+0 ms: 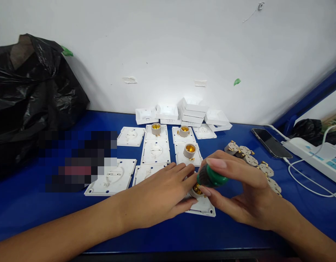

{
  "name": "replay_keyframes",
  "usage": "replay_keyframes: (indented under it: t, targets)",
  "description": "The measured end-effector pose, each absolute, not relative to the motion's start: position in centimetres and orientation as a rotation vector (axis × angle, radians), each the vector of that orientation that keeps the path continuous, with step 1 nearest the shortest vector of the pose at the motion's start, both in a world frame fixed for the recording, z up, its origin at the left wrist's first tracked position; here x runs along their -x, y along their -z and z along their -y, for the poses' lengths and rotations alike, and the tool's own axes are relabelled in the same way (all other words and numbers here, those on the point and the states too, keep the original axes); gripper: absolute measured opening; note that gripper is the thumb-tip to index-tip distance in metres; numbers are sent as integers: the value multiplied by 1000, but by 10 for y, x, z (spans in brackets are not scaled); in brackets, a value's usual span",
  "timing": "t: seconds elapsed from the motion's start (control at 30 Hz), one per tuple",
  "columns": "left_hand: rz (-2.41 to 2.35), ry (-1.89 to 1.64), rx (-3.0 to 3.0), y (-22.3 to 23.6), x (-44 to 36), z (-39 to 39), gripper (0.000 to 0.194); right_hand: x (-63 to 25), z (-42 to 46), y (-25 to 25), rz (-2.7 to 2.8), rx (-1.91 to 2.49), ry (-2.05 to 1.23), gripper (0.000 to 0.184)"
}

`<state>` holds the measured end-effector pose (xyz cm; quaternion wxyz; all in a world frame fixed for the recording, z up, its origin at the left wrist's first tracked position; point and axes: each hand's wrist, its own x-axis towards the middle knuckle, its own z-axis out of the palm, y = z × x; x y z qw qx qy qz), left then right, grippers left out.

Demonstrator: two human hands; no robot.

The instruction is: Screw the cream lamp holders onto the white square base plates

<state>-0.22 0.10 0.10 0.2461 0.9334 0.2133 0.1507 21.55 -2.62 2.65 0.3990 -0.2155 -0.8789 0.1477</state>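
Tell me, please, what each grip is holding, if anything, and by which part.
The right grip holds a green-and-black tool, seemingly a screwdriver, by its handle; the left grip holds a lamp socket by its outer side.

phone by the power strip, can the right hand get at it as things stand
Probably not to grab the phone: the right hand holds a green screwdriver. Otherwise the way looks free, with only low socket parts lying between.

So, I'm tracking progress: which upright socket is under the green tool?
The frontmost upright socket, held by the left hand; the other three stand untouched behind.
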Motion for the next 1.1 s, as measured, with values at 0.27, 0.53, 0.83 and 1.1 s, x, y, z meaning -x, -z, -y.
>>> replay_keyframes:
  t: [0.27, 0.53, 0.83, 1.1]
  targets:
    - [-577, -396, -2557, 0, 2, -2, 33, -216, 26, -26, 2231, 552, -357, 83]
    - [-594, -364, -2575, -4, 1, -1, 30, -214, 24, -27, 2231, 558, -331, 81]
    - [-598, -351, -2595, -4, 1, -1, 25, -214, 24, -25, 2211, 550, -342, 81]
    - [-602, -271, -2604, -9, 0, 0, 7, -214, 23, -24, 2196, 535, -350, 83]
